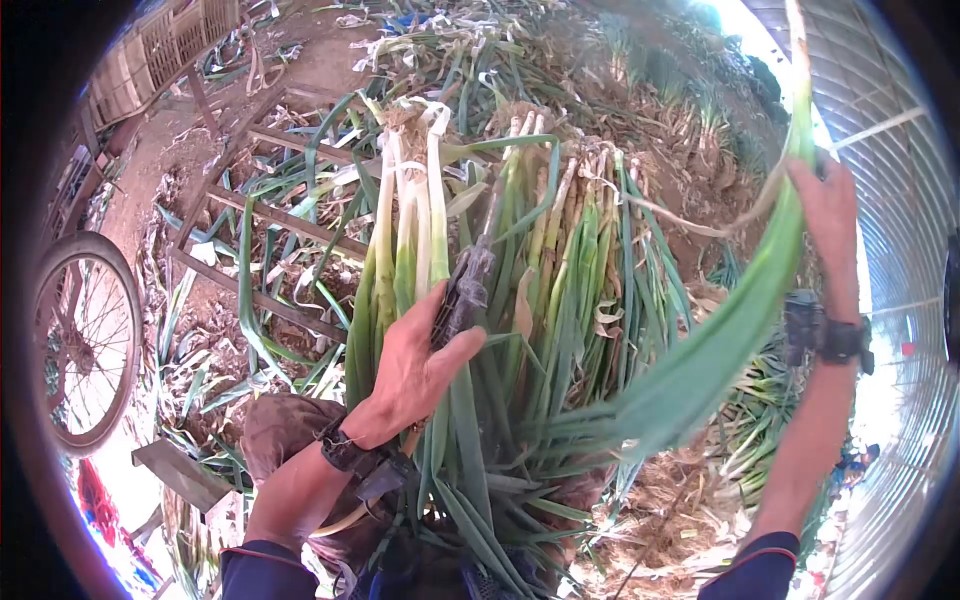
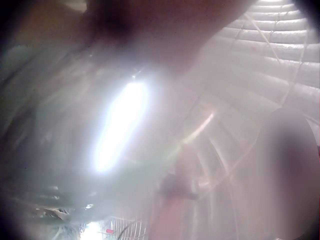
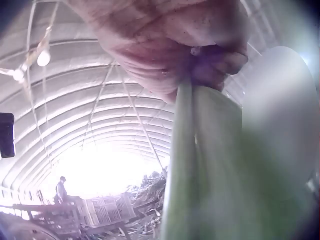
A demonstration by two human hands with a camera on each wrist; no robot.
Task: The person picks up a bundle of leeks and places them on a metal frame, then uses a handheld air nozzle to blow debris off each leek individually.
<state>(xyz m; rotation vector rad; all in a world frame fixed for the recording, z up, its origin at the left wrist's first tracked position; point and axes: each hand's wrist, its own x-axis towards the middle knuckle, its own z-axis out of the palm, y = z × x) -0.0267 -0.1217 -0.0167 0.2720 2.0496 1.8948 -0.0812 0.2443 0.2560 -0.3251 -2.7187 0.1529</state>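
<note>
My left hand (image 1: 405,375) grips a dark air blow gun (image 1: 462,295) wrapped in clear plastic, its thin nozzle pointing up and away. Raised at the right, my right hand (image 1: 828,205) holds a long green onion (image 1: 800,140) by its stalk; the pale end points up and the broad leaves sweep down to the left. The right wrist view shows the fingers curled round that green onion (image 3: 195,150). Several green onions with peeled white stems (image 1: 410,200) stand beyond my left hand, beside an unpeeled bunch (image 1: 580,240). The left wrist view is blurred, with its hand (image 2: 165,30) at the top.
A wooden ladder-like frame (image 1: 290,225) lies at the left, near a spoked wheel (image 1: 90,340). Piles of green onions (image 1: 480,60) and loose leaves cover the ground. Farther off in the right wrist view are a person (image 3: 61,190) and a slatted crate (image 3: 107,210) under an arched roof.
</note>
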